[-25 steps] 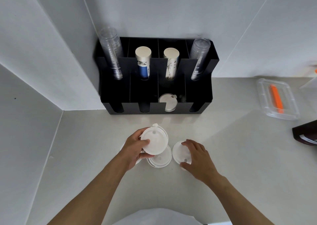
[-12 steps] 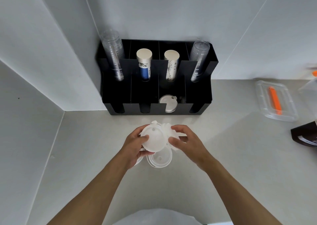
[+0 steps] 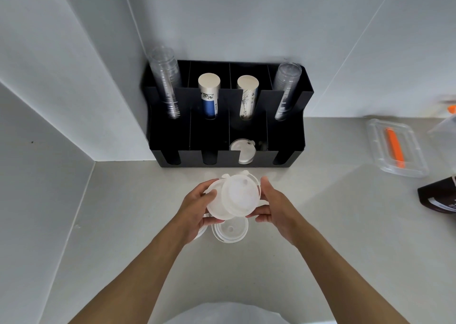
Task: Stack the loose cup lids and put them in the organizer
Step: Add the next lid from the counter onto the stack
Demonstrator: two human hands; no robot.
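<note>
Both hands hold white cup lids above the counter, in front of the black organizer (image 3: 286, 148). My left hand (image 3: 197, 210) grips one lid (image 3: 216, 212) by its left edge. My right hand (image 3: 276, 210) holds a second lid (image 3: 240, 195), tilted and overlapping the first one. Below them a further loose lid (image 3: 230, 231) lies flat on the counter, and another edge shows under my left hand. A lid (image 3: 241, 149) rests in the organizer's third front slot from the left.
The organizer stands against the back wall in the corner, holding clear cup stacks (image 3: 165, 81) at both ends and two paper cup stacks in the middle. To the right lie a clear container (image 3: 397, 148) with an orange item and a dark packet (image 3: 439, 197).
My right hand picked a lid off the counter and brought it against the lid in my left hand. Both hands have risen slightly toward the organizer.
</note>
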